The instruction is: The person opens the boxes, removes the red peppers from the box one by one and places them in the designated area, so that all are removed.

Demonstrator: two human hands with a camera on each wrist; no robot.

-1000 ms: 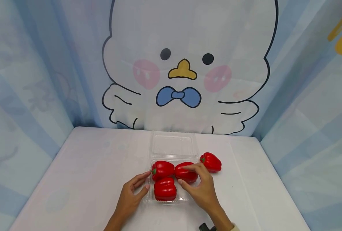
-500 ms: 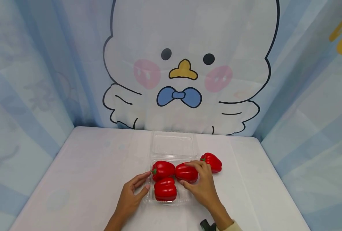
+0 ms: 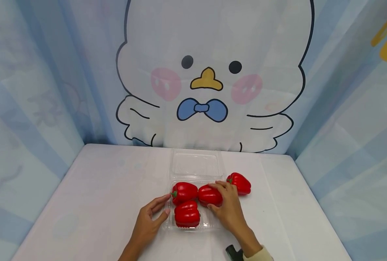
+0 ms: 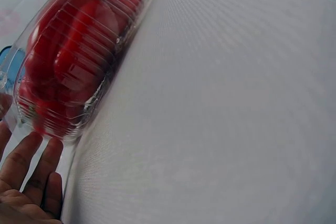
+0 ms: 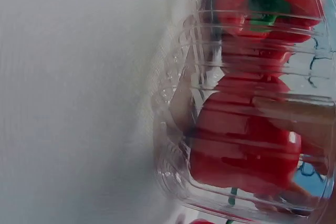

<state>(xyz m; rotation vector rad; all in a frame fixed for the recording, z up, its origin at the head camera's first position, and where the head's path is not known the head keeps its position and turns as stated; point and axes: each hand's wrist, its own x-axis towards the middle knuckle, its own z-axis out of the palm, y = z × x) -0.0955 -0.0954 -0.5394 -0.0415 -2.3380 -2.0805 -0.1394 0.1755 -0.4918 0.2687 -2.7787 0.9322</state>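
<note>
Shifting right hand (image 3: pixel 229 209) to the right on pepper (image 3: pixel 209 195)

Pinching it at the back right of the box (image 3: pixel 209 219), so changing the hold, not its spot. Touching the box's left side with loose left hand (image 3: pixel 148 219). Leaving another pepper (image 3: pixel 239 183) outside on the bench (image 3: pixel 115 188).

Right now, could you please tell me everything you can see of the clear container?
The clear container looks like thin, glossy plastic, with ribbed walls and a rectangular base. Its lid is open, folded back on the far side. It stands upright on the white table, holding three red peppers. The left hand has its fingertips at the left edge; the right hand reaches over the right side, though whether it touches the wall is unclear.
</note>
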